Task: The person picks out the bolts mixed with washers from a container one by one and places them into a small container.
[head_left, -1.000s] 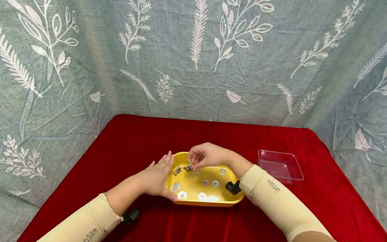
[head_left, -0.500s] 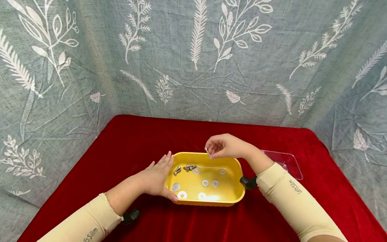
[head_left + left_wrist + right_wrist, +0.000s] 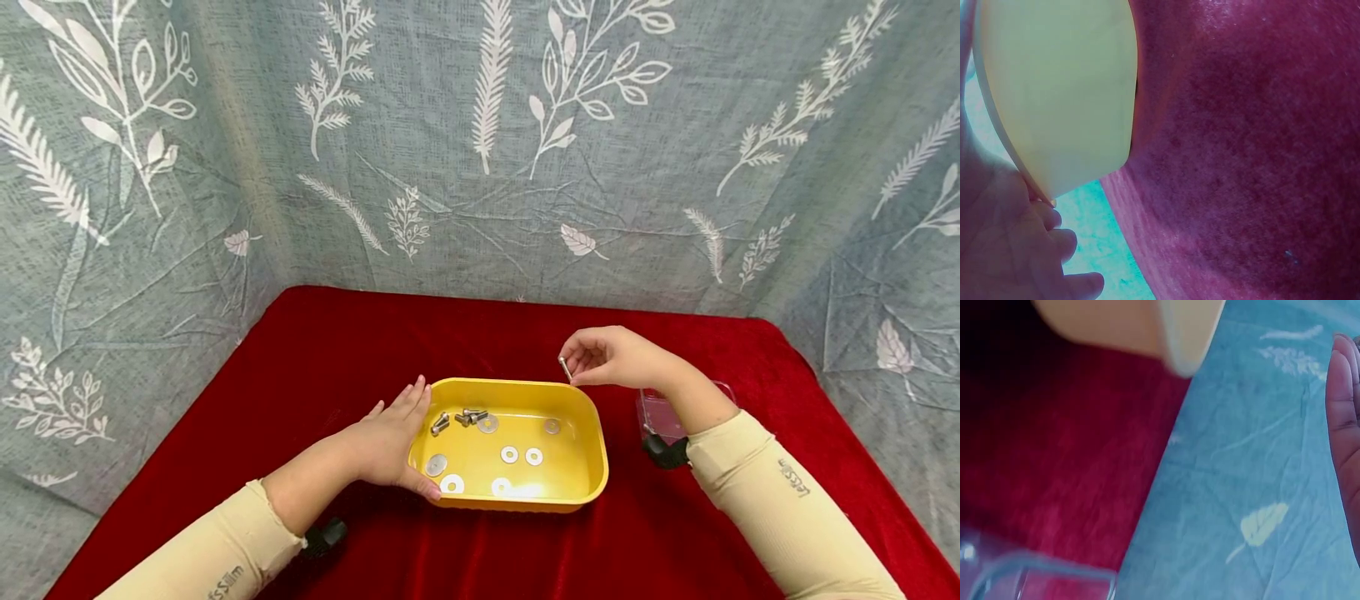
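left hand [image 3: 384,443] spread on tray [image 3: 522,431], nine o'clock; right hand [image 3: 613,358] pinches bolt [image 3: 565,367] beyond one (may slip if loosened).

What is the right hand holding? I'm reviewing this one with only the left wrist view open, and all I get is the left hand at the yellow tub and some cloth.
Observer: In the head view, the right hand pinches a small metal bolt.
Reviewer: And inside the yellow tub? I can't see in.
Observer: More bolts lie toward its far left corner, with flat washers scattered over its floor.
Reviewer: Anything else on the red cloth?
Observer: Yes, a clear box to the right of the tub, partly hidden by the right arm.
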{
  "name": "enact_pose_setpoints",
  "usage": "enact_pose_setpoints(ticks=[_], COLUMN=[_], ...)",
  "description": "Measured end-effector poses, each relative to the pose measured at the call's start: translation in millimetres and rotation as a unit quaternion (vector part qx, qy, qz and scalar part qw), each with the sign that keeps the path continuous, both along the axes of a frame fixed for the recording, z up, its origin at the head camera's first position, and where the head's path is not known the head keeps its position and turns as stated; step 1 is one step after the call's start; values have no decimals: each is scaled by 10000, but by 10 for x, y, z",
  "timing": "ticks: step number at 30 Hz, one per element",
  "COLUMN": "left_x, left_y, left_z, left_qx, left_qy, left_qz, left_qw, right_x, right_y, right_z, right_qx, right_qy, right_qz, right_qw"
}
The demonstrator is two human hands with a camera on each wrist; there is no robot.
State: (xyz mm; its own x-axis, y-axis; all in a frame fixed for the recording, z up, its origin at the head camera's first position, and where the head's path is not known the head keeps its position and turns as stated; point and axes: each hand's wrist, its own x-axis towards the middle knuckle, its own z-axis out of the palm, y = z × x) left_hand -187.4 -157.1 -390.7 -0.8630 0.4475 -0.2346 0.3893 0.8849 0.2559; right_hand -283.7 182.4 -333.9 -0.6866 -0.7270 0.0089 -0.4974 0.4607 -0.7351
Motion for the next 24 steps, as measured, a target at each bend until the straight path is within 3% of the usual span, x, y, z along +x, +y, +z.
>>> enact_pose_setpoints(ticks=[12,24], left_x=[3,-10], left_y=[7,0], left_z=[2,-3], left_qx=[41,38], left_qy=[-24,16], left_qz=[19,4], left_qw=[10000,10000], right_x=[62,142], right_y=[551,1109], right_z=[-25,-117], right_qx=[-404,-254], right_qy=[22,382], right_qz=[-502,-1239], right_qw=[9979,9912])
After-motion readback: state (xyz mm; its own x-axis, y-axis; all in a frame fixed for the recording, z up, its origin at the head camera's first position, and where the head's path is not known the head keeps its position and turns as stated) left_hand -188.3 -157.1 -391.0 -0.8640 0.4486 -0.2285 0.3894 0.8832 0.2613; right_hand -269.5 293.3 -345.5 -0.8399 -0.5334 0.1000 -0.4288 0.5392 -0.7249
